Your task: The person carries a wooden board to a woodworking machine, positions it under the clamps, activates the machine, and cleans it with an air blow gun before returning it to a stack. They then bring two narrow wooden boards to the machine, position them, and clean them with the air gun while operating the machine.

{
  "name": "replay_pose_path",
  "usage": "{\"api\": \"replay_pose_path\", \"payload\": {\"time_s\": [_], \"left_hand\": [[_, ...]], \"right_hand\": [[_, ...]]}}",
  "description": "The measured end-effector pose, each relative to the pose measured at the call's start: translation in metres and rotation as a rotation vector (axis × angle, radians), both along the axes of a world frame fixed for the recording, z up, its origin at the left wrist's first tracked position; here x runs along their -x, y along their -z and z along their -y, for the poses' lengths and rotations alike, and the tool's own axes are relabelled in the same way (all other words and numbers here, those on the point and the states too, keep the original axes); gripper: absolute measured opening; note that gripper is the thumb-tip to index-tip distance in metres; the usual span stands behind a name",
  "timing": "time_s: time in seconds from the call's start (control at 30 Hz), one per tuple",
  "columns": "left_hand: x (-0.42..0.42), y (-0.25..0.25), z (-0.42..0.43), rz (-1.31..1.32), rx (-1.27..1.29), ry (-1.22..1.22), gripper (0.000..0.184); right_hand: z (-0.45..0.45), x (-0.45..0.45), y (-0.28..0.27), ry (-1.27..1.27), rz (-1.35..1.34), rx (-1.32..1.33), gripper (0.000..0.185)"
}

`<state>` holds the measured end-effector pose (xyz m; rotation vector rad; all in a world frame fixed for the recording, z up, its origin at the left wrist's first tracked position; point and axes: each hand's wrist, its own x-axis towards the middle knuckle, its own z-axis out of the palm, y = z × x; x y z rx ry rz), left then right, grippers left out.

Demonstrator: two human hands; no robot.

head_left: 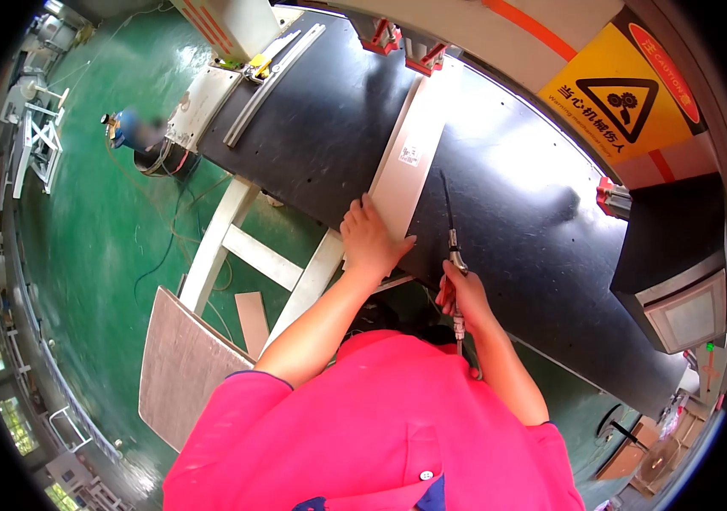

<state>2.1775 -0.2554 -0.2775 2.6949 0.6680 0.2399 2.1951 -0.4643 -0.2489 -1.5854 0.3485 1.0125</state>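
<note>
A long light-coloured board (417,146) with a small printed label lies across the black machine table (329,119). My left hand (369,238) rests on the near end of this board, fingers apart along its left edge and thumb out to the right. In my right hand (464,298) is an air blow gun (454,247), its thin dark nozzle pointing away from me over the table, to the right of the board. A hose fitting shows below the fist. The far end of the board sits under red-and-silver clamps (423,55).
Pale strips (274,85) lie on the table's far left. A yellow warning sign (623,94) is on the machine beam above. At right hangs a black box with a screen (685,311). A brown panel (185,366) leans at lower left over the green floor (108,221).
</note>
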Motion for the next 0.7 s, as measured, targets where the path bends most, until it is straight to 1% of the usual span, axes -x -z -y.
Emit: {"api": "replay_pose_path", "payload": {"time_s": [0.07,0.17,0.3,0.43,0.57,0.67,0.7], "left_hand": [[-0.018,0.002,0.002,-0.014,-0.009,-0.002,0.110],[-0.032,0.002,0.003,-0.163,0.000,-0.015,0.115],[-0.032,-0.001,0.003,-0.177,0.008,-0.054,0.115],[-0.020,-0.020,0.016,-0.205,0.013,-0.092,0.114],[0.014,-0.041,0.044,-0.218,0.035,-0.168,0.111],[0.047,-0.059,0.073,-0.207,0.090,-0.192,0.113],[0.062,-0.060,0.084,-0.135,0.020,-0.195,0.111]], "right_hand": [[0.008,0.007,-0.012,-0.108,0.026,0.063,0.049],[0.032,0.023,-0.026,-0.236,0.023,0.127,0.049],[0.079,0.054,-0.034,-0.323,-0.076,0.105,0.048],[0.106,0.064,-0.034,-0.254,-0.091,0.074,0.046],[0.131,0.067,-0.022,-0.259,-0.040,-0.053,0.044],[0.157,0.058,-0.012,-0.303,-0.058,-0.131,0.042],[0.166,0.055,-0.004,-0.314,-0.059,-0.166,0.042]]}}
